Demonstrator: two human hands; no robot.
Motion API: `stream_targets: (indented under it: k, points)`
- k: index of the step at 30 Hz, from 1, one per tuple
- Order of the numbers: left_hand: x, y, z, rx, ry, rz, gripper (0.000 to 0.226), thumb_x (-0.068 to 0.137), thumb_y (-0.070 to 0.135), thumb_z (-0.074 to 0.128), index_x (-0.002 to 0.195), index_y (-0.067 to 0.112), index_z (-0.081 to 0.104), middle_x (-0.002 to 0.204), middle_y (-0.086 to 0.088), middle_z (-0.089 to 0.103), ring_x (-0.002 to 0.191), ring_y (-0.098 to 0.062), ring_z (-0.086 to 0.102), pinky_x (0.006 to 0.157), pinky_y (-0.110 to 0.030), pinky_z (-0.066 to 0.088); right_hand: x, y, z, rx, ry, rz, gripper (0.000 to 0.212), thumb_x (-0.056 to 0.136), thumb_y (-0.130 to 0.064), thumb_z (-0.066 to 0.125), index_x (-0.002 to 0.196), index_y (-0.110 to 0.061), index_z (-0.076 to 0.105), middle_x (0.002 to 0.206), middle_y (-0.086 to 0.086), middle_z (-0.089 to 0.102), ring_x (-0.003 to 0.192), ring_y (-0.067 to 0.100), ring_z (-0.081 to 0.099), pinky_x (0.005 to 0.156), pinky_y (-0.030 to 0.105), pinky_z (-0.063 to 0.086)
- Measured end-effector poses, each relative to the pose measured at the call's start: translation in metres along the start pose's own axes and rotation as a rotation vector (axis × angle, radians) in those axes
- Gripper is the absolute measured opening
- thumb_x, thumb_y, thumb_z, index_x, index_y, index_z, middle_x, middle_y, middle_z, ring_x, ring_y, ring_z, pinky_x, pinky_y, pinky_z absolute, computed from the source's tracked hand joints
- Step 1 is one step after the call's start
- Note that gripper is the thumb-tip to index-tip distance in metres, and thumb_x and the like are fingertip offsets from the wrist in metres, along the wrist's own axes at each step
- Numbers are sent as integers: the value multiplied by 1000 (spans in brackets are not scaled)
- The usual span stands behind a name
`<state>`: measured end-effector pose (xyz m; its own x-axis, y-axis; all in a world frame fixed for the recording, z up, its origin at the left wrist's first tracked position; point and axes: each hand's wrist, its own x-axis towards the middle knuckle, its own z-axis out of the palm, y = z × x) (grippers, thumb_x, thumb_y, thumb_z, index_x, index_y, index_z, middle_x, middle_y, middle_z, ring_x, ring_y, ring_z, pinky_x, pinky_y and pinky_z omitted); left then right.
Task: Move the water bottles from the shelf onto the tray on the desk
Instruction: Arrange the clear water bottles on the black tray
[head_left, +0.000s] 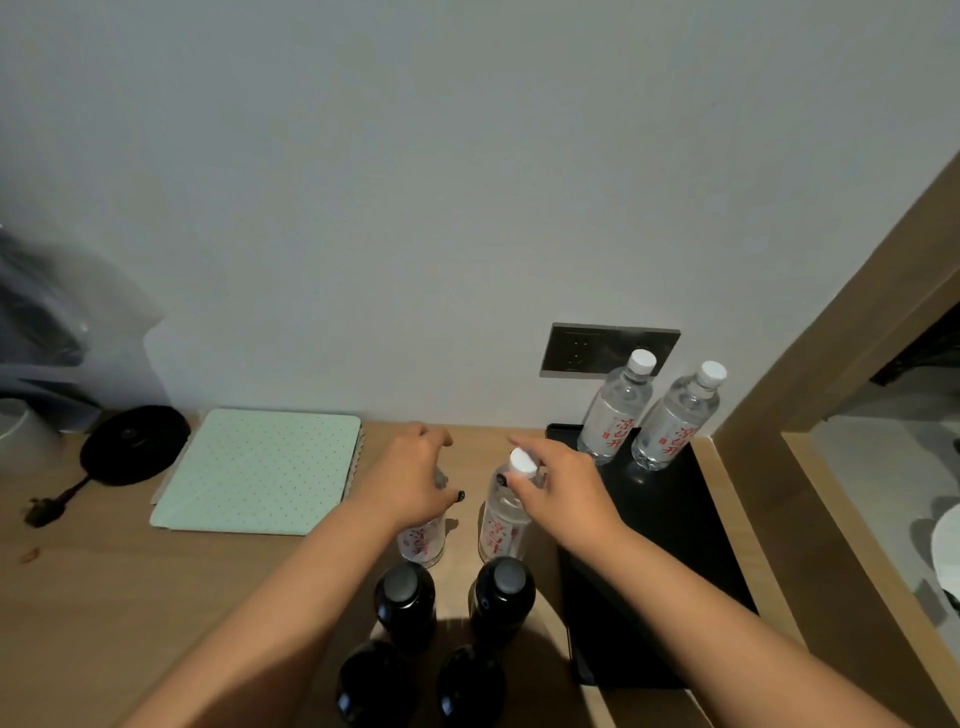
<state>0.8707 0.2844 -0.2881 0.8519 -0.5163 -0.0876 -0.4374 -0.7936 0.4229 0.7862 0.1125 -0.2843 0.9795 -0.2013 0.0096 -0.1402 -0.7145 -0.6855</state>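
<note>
The fingers (511, 480) of the right hand (558, 488) curl round the neck of a clear water bottle (504, 512), just under its white cap (522, 462), with the index finger stretched forward past the cap. The left hand (408, 478) arches over the top of a second clear bottle (423, 538), hiding its cap; the fingers bend down around it, though whether they actually grasp it I cannot tell. Both forearms reach in from the bottom edge and converge toward the middle of the wooden worktop (130, 587).

Both bottles stand upright on the worktop, near each other but apart, each with a white label printed in red. Two more bottles (647, 410) of the same kind stand upright side by side at the far end of a black tray (675, 535), which lies on the worktop to the right of the hands.

Nearer the camera, four dark bottles (452, 639) stand in two pairs. A pale green dotted notebook (260, 470) lies to the left, beside a black round base (132, 444) with a cord. A grey socket plate (587, 348) sits on the wall behind the tray.
</note>
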Motion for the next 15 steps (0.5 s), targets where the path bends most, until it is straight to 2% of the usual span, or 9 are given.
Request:
stream_targets:
  k: [1, 3, 4, 6, 9, 11, 15]
  points:
    - [3, -2, -1, -35, -23, -26, 55, 74, 32, 75, 123, 18, 53, 126, -3, 53, 113, -20, 52, 91, -29, 44, 1, 2, -2, 52, 9, 42, 44, 86, -26, 64, 128, -21, 54, 121, -1, 62, 112, 14, 57, 94, 30, 48]
    - [9, -6, -2, -81, -12, -71, 38, 72, 36, 77, 99, 18, 57, 103, -3, 61, 96, -20, 57, 76, -30, 48, 5, 6, -6, 145, 38, 113, 33, 86, -20, 62, 118, -21, 55, 108, -2, 63, 103, 14, 58, 86, 28, 49]
    - [11, -6, -1, -97, 15, -91, 32, 74, 37, 76, 88, 17, 56, 90, -2, 62, 87, -20, 59, 69, -29, 48, 7, 9, -8, 179, 55, 140, 26, 87, -17, 61, 112, -20, 56, 104, -2, 62, 100, 15, 58, 83, 28, 48]
    - [18, -4, 1, -114, 83, -102, 27, 81, 38, 69, 78, 14, 54, 79, -4, 63, 80, -22, 61, 64, -30, 49, 11, 15, -12, 247, 83, 194, 22, 88, -13, 58, 109, -19, 55, 101, -1, 60, 98, 15, 57, 80, 26, 46]
    - [30, 3, 1, -112, 99, -89, 23, 86, 38, 63, 83, 15, 60, 87, -6, 67, 86, -24, 62, 64, -28, 43, 10, 27, -11, 335, 127, 288, 27, 83, -13, 65, 106, -22, 54, 103, -3, 61, 100, 13, 58, 81, 26, 47]
    - [43, 9, -2, -136, 66, -58, 23, 86, 39, 63, 94, 18, 64, 97, -4, 67, 93, -23, 61, 66, -27, 40, 9, 38, -10, 439, 184, 349, 32, 79, -12, 71, 106, -22, 57, 105, -3, 63, 102, 13, 60, 88, 31, 50]
    - [63, 22, 1, -228, -18, 18, 31, 86, 34, 64, 114, 21, 60, 107, -3, 68, 100, -21, 62, 83, -33, 51, 8, 50, -12, 515, 239, 423, 31, 81, -10, 69, 107, -22, 59, 107, -1, 65, 102, 14, 60, 92, 38, 51]
